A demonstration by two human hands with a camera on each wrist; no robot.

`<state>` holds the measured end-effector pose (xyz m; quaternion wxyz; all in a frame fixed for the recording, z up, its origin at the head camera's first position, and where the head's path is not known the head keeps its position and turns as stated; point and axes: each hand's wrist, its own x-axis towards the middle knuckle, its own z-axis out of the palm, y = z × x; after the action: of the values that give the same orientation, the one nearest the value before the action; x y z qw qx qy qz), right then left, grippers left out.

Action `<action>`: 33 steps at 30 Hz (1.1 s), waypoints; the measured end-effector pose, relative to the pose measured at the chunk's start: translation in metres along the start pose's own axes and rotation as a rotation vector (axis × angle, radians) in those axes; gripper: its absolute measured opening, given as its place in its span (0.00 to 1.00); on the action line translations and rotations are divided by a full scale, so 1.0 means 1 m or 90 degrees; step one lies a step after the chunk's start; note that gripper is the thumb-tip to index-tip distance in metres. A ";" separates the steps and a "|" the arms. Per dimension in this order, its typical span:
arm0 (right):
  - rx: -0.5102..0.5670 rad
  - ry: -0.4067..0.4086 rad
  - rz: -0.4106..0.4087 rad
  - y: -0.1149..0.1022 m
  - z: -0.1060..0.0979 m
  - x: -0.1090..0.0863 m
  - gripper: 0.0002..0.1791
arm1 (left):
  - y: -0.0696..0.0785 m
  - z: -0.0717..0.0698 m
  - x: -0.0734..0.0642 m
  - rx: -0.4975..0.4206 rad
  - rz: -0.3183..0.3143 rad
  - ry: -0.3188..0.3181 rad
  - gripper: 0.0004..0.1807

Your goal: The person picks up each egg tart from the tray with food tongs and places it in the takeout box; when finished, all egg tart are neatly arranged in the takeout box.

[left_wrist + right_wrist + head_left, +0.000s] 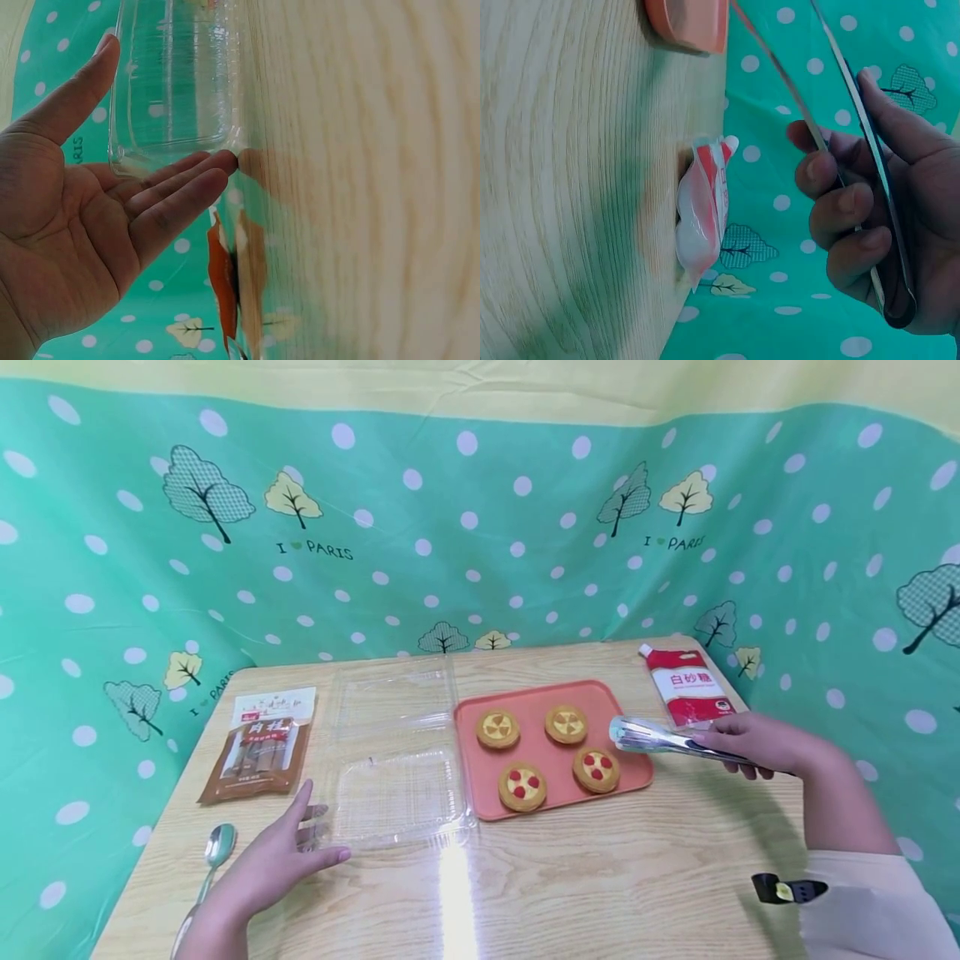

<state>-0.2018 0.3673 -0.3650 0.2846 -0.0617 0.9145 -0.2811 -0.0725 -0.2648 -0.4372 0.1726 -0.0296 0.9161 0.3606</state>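
Right hand (pixel 750 747) grips parted tongs (pixel 662 740), long axis pointing left toward 4 tarts (pixel 597 771); left hand (pixel 279 858), fingers extended, is empty beside clear container (pixel 401 793).

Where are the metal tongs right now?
In the head view, the tongs are right of centre, held in the right hand, their tips showing against the right side of the pink tray.

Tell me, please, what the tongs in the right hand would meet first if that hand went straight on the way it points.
Most likely the back right pastry on the pink tray: the tongs in the right hand point towards it. Their height above the tray is unclear, so they might pass over.
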 end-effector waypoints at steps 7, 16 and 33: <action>-0.012 -0.036 0.010 0.002 0.003 0.000 0.20 | 0.000 0.000 0.000 -0.004 -0.002 -0.005 0.70; -0.015 -0.071 -0.018 0.003 0.012 0.007 0.22 | 0.000 0.000 -0.001 -0.005 0.003 -0.007 0.68; -0.083 -0.058 0.015 -0.010 0.032 0.021 0.26 | 0.000 0.000 -0.001 -0.003 0.015 -0.003 0.68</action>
<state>-0.2025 0.3375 -0.3912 0.3250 -0.0819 0.9175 -0.2141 -0.0712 -0.2644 -0.4366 0.1704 -0.0181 0.9152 0.3648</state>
